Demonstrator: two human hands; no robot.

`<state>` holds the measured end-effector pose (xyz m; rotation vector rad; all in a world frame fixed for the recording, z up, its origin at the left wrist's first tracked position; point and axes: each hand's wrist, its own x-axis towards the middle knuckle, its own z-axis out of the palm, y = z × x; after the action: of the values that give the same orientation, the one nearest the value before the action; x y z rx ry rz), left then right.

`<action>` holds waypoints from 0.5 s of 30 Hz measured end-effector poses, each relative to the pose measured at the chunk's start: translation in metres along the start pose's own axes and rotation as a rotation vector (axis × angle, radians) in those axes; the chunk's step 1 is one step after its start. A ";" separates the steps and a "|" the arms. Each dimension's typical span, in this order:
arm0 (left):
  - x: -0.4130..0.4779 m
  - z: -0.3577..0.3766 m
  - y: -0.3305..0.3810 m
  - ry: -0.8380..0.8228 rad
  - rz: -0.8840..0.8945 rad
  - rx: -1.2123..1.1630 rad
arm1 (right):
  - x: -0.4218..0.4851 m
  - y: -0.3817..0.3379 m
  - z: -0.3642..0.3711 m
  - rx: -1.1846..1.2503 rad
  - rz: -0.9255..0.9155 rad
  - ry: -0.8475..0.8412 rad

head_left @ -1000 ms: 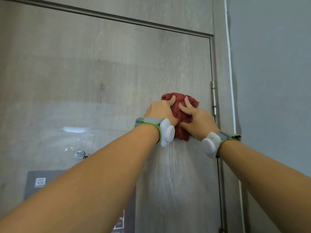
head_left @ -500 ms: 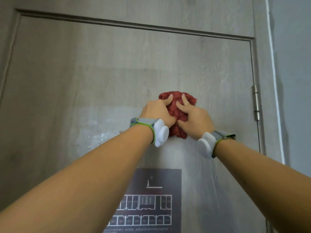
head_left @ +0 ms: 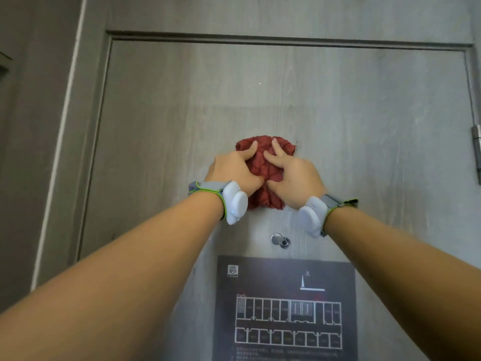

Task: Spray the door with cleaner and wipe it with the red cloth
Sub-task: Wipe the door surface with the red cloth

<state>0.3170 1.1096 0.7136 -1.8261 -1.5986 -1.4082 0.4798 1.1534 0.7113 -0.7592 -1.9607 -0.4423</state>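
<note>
Grip: both hands were pressed flat on the cloth [head_left: 263,175], fingers spread, pinning it to the door [head_left: 161,121] rather than clenching it. Left hand [head_left: 233,169] covered its left side, right hand [head_left: 292,175] its right, thumbs nearly meeting over the middle.
Cloth: red, bunched into a pad, sat on the upper middle of the door, above the peephole [head_left: 280,241] and well below the top edge. Its top fringe and bottom tail poked out past the hands.
Wrists: each carried a grey band with a white pod, left band [head_left: 235,203] and right band [head_left: 312,216], both clear of the cloth.
Below: a dark floor-plan sign [head_left: 286,308] was stuck under the peephole, untouched by the hands.
Edges: the frame [head_left: 86,126] ran down the left, a hinge [head_left: 476,152] showed far right, both well apart from the cloth.
Done: spraying looked finished, by my reading, since no bottle was in view and both hands were on the wipe. A faint sheen ran down the door under the hands, possibly wet cleaner, though I couldn't be sure.
Left: wiping was mid-way at best. The top band, both side strips and everything from the sign down appeared to need a pass, and nothing showed the lower door at all.
</note>
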 end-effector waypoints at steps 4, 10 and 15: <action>-0.003 -0.019 -0.027 0.015 -0.022 -0.029 | 0.010 -0.025 0.019 0.034 0.000 0.011; -0.007 -0.046 -0.065 0.033 -0.046 -0.024 | 0.023 -0.061 0.046 0.109 -0.023 0.013; -0.013 -0.075 -0.099 0.055 -0.063 0.009 | 0.033 -0.097 0.068 0.163 -0.034 0.004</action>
<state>0.1968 1.0752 0.7029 -1.7313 -1.6459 -1.4631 0.3584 1.1323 0.7081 -0.6213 -1.9816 -0.2994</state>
